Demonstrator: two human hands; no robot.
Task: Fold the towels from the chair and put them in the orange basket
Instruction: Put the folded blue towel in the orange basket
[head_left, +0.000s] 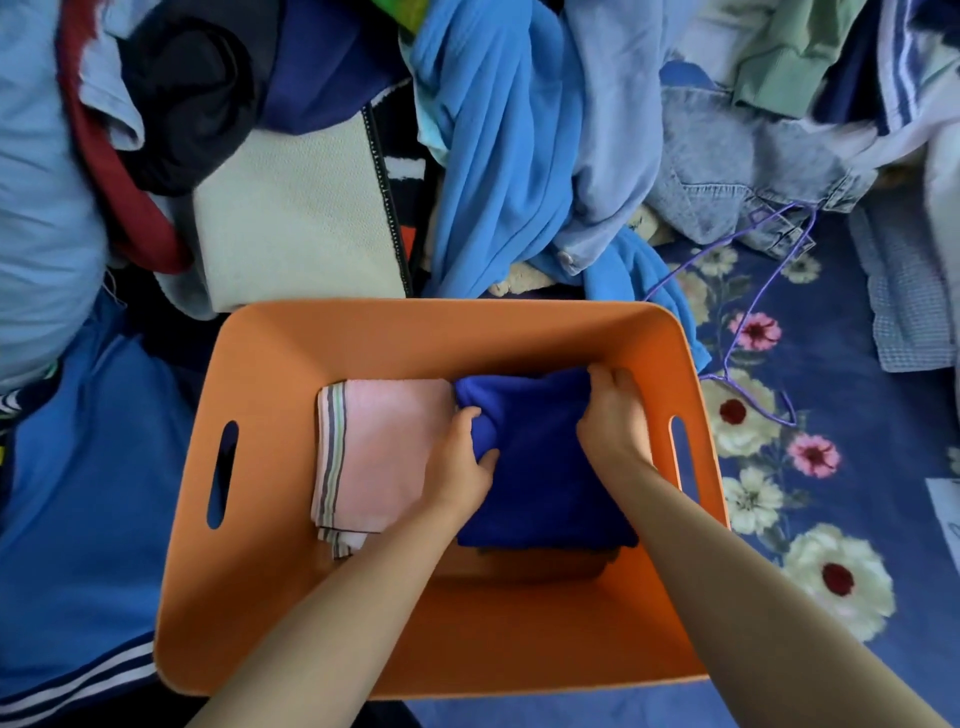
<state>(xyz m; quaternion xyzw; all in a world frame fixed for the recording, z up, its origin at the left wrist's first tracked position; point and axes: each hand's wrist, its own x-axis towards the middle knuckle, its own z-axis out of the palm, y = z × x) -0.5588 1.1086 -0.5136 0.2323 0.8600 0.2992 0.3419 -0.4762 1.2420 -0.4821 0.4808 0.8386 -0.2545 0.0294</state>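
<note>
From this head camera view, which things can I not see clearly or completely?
- Head view: the blue towel has its left edge under the left hand and its right side under the right hand.
- Something dark lies under the blue towel; the towel hides what it is.
- The orange basket floor is mostly covered by the blue towel and the pink towel.
- The clothes pile is cut off by the top edge.

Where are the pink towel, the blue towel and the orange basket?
pink towel (387, 447), head view, middle of its folded top.
blue towel (540, 467), head view, centre between the hands.
orange basket (415, 338), head view, inner far wall.
</note>
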